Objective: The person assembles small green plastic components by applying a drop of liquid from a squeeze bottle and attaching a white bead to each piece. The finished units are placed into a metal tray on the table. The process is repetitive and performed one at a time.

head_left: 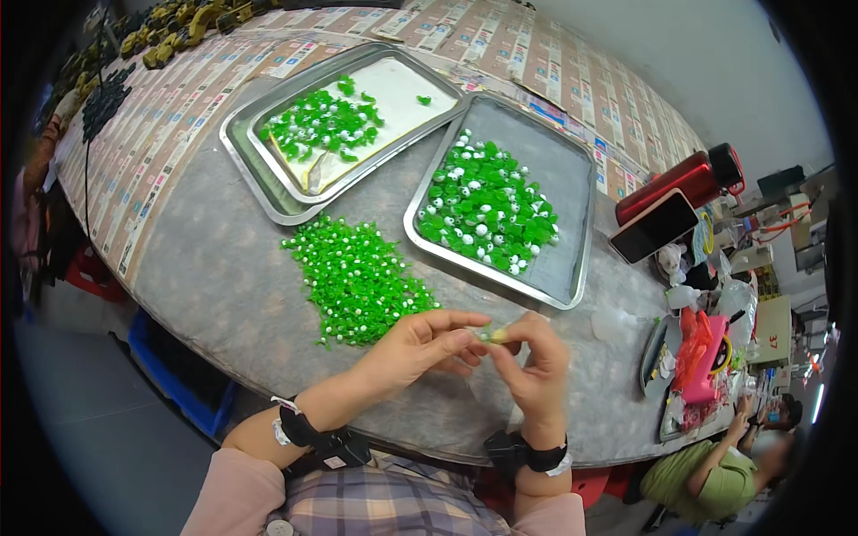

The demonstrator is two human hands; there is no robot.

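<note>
My left hand (418,350) and my right hand (539,368) meet over the near part of the table, fingertips pinched together. Between them is a small green piece (485,337), mostly covered by the fingers; its exact shape is hidden. Just beyond my left hand lies a loose pile of small green plastic parts with white bead-like dots (357,281). Farther off, a metal tray (567,214) holds a heap of green pieces with white balls (487,210). To its left, a second metal tray (411,85) holds a smaller group of similar green pieces (326,125).
A red bottle (670,185) lies on the right with a phone (655,226) leaning against it. Plastic bags and a pink container (706,362) crowd the right edge. Yellow toy vehicles (183,31) stand far left. Another person in green (706,482) sits at the lower right.
</note>
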